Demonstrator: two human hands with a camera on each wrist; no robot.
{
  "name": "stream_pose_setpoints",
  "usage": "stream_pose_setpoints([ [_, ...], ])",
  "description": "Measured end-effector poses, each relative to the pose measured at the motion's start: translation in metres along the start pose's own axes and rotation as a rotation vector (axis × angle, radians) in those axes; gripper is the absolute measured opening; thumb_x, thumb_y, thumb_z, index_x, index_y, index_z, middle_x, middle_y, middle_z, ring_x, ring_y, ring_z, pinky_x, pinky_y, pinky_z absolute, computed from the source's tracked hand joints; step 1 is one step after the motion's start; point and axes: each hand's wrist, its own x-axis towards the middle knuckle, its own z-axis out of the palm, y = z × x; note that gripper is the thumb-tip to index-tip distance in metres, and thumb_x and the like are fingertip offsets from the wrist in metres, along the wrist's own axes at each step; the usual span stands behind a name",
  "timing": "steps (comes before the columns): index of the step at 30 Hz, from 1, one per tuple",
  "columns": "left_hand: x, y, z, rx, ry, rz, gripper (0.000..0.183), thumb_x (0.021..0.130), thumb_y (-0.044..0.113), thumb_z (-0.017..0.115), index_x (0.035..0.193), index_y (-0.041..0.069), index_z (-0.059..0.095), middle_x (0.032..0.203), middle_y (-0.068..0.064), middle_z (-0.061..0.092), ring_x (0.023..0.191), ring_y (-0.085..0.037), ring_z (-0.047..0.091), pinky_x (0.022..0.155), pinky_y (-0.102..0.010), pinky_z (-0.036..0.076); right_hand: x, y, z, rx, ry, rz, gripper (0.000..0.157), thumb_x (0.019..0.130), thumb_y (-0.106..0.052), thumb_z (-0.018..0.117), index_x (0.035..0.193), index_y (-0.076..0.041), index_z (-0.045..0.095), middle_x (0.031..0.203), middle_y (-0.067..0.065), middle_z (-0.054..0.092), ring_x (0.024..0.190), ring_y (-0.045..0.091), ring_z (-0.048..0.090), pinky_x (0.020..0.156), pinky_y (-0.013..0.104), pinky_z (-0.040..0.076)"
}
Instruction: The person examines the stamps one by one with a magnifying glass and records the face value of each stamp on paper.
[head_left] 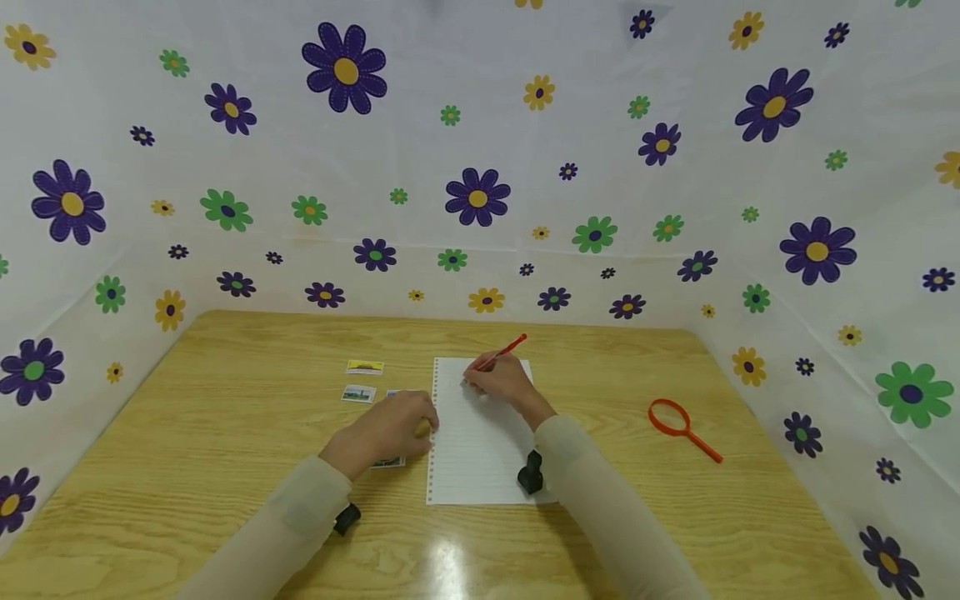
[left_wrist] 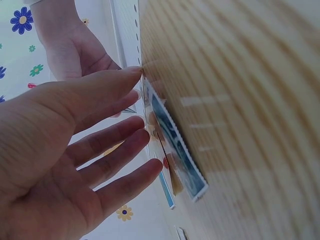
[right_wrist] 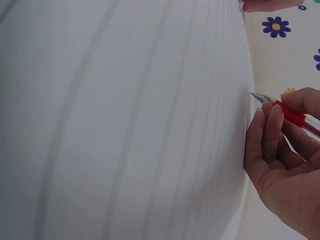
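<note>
A lined sheet of paper [head_left: 468, 467] with punched holes down its left side lies on the table. My right hand [head_left: 506, 383] pinches a red pen [head_left: 514, 343] over the upper part of the sheet. In the right wrist view, the tip of the pen [right_wrist: 291, 114] is right at the paper's surface. At the sheet's left edge, my left hand [head_left: 392, 427] rests with relaxed, spread fingers, the thumb tip at the punched border. Under and beside it lie stamps, one with a jagged edge [left_wrist: 175, 142] in the left wrist view; the hand partly hides them.
Beyond my left hand lie a yellow stamp [head_left: 365, 367] and a stamp with a pale sky [head_left: 358, 394]. A red magnifying glass [head_left: 701, 443] lies on the right of the wooden table [head_left: 247, 392]. Flower-printed cloth [head_left: 420, 158] encloses the back and sides.
</note>
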Motion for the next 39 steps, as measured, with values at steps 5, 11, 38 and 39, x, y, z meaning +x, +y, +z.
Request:
stream_pose_setpoints([
  [5, 0.0, -0.001, 0.0, 0.003, -0.001, -0.006, 0.017, 0.086, 0.012, 0.083, 0.102, 0.007, 0.078, 0.11, -0.006, 0.071, 0.106, -0.025, 0.067, 0.097, -0.044, 0.056, 0.001, 0.0, -0.001, -0.016, 0.004, -0.004, 0.014, 0.09, -0.023, 0.074, 0.091, -0.009, 0.074, 0.07, 0.0, 0.068, 0.065, 0.012, 0.057, 0.059, 0.022, 0.043],
  [11, 0.0, -0.002, 0.002, 0.003, -0.003, 0.007, 0.017, 0.086, 0.011, 0.083, 0.102, 0.007, 0.078, 0.111, -0.005, 0.072, 0.108, -0.026, 0.067, 0.099, -0.044, 0.056, 0.0, 0.001, 0.001, -0.026, 0.003, 0.009, 0.016, 0.093, -0.024, 0.072, 0.097, -0.009, 0.074, 0.072, -0.001, 0.067, 0.066, 0.012, 0.057, 0.06, 0.021, 0.045],
  [38, -0.001, -0.001, 0.0, 0.013, 0.013, 0.026, 0.017, 0.086, 0.011, 0.083, 0.101, 0.007, 0.077, 0.11, -0.006, 0.072, 0.107, -0.026, 0.067, 0.097, -0.045, 0.056, -0.005, -0.004, -0.008, -0.006, -0.06, -0.037, 0.017, 0.093, -0.022, 0.071, 0.104, -0.009, 0.075, 0.08, 0.003, 0.071, 0.069, 0.01, 0.06, 0.062, 0.019, 0.049],
  [39, -0.001, -0.001, 0.0, 0.013, 0.013, 0.025, 0.017, 0.086, 0.011, 0.083, 0.101, 0.007, 0.077, 0.11, -0.006, 0.072, 0.107, -0.026, 0.067, 0.097, -0.045, 0.056, -0.006, -0.005, -0.01, -0.019, -0.068, -0.044, 0.017, 0.094, -0.023, 0.071, 0.105, -0.01, 0.075, 0.08, 0.003, 0.071, 0.069, 0.01, 0.06, 0.062, 0.019, 0.048],
])
